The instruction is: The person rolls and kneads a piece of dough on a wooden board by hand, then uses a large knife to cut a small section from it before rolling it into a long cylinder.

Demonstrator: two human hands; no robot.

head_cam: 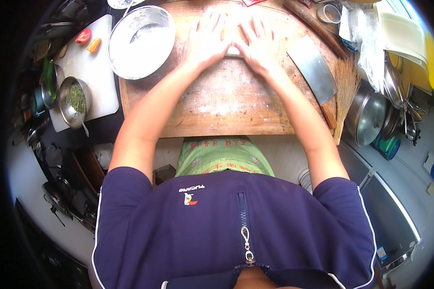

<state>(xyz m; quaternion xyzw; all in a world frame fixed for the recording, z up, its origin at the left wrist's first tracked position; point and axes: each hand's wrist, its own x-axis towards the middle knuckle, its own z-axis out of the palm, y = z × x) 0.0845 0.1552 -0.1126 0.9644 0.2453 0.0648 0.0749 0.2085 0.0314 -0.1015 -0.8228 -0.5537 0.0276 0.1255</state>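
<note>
My left hand (207, 42) and my right hand (257, 44) lie palm down on a wooden board (224, 97), fingers spread and pointing away from me. Their thumbs nearly meet over a pale piece that looks like dough (234, 52). It shows only between the hands; whatever part is under the palms is hidden. Glare washes out the fingertips. Left of my left hand stands a wide metal bowl (153, 54), whitened inside as if by flour. To the right of my right hand lies a cleaver (313, 68) with a wooden handle.
A straw brush (345, 83) lies beside the cleaver, with a wooden rolling pin (316, 27) beyond. At left, a white cutting board (97, 76) bears a tomato piece (83, 36) and a steel bowl of chopped greens (76, 97). A lidded pot (369, 117) stands at right.
</note>
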